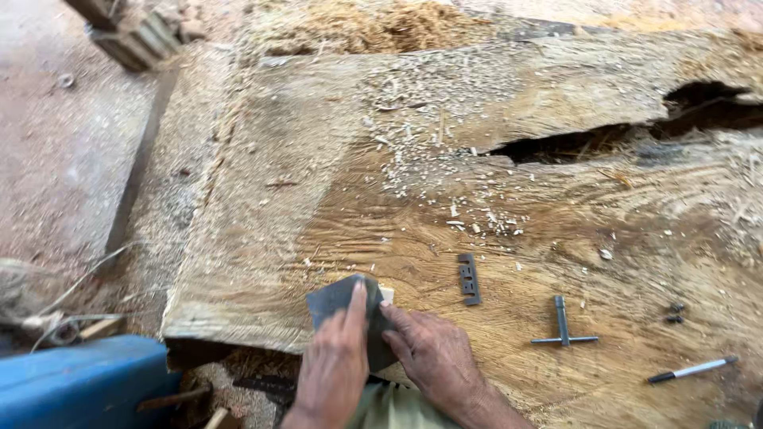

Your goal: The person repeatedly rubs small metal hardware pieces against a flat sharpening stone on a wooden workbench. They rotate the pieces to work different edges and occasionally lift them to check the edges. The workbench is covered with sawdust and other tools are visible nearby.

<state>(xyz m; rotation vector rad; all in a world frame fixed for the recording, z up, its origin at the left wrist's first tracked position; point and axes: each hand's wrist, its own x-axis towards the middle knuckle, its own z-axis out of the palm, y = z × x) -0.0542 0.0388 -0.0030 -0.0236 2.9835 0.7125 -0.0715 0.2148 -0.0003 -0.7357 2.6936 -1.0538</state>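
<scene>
Head view: both hands press a flat dark-grey rectangular stone [346, 314] on the rough wooden slab's [318, 159] near edge.
Left hand [335, 367] lies fingers-flat over it, right hand [429, 353] grips its right edge; its long axis tilts diagonally, under the left hand.

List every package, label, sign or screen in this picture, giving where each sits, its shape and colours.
None in view. The wood slab bears only a dark stone under both hands, a slotted metal blade, a T-shaped key and a pen.
</scene>
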